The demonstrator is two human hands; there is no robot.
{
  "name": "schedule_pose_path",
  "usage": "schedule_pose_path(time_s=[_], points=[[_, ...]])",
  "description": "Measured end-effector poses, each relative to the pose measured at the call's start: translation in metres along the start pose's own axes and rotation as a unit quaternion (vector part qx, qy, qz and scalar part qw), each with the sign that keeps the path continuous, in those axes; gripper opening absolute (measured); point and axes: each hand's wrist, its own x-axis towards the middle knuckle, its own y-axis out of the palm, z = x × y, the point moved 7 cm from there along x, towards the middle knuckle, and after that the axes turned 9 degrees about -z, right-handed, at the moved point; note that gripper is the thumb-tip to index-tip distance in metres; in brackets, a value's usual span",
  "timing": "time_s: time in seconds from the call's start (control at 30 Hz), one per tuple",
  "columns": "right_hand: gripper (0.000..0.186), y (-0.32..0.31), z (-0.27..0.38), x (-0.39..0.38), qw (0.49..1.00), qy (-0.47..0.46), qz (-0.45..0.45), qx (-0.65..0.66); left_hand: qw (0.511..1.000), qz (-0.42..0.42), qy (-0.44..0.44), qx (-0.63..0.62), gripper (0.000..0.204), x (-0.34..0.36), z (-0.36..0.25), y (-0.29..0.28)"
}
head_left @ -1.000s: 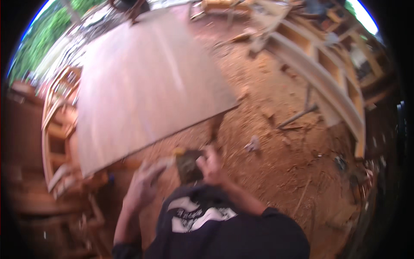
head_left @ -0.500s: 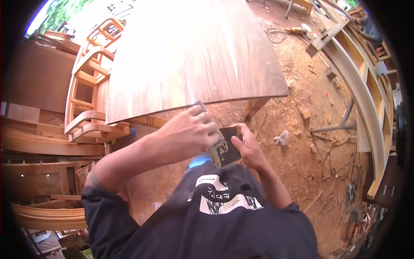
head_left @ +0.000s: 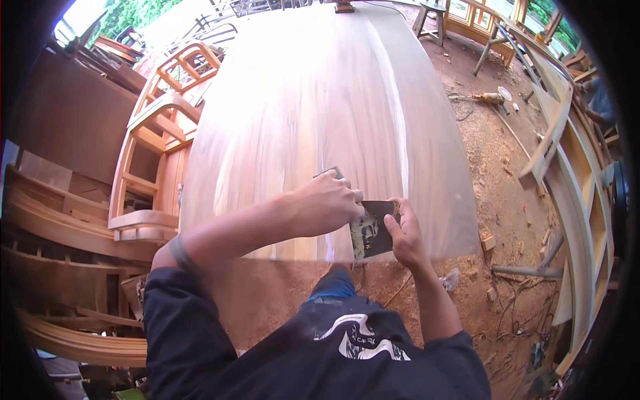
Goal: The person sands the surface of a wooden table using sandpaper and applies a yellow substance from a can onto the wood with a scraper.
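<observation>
My right hand (head_left: pixel 405 237) grips a thin dark rectangular plate (head_left: pixel 381 233) by its right edge, thumb on top. Pale putty (head_left: pixel 364 235) is smeared along the plate's left side. Beside that smear, my left hand (head_left: pixel 330 200) is closed round a small dark scraper (head_left: pixel 331 173); its end pokes out beyond my fingers and the rest is hidden. Both hands are close together above the near edge of a large wooden tabletop (head_left: pixel 300 120), which has streaky grain and a long pale line on its right half.
Wooden chair frames (head_left: pixel 143 167) stand against the tabletop's left side. Curved timber pieces (head_left: pixel 73 200) are stacked farther left. At right lie a corded power tool (head_left: pixel 490 97), wood shavings on the dirt floor, and a long curved wooden frame (head_left: pixel 583 193). A stool (head_left: pixel 432 20) stands at the far right.
More of the tabletop shows, and it reaches closer to my body beneath my hands. Both hands, with the plate and scraper, have shifted right in view and now overlap the tabletop.
</observation>
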Motion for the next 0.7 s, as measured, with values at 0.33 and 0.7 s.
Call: schedule_pose_path(time_s=[0.33, 0.7], points=[[0.024, 0.035, -0.016, 0.238, 0.998, 0.029, -0.049, -0.006, 0.969, -0.03, -0.101, -0.223, 0.051, 0.063, 0.26, 0.007], [0.026, -0.075, -0.112, 0.334, 0.974, -0.021, -0.225, 0.013, 0.866, -0.171, -0.242, -0.402, 0.024, 0.134, 0.506, 0.03]])
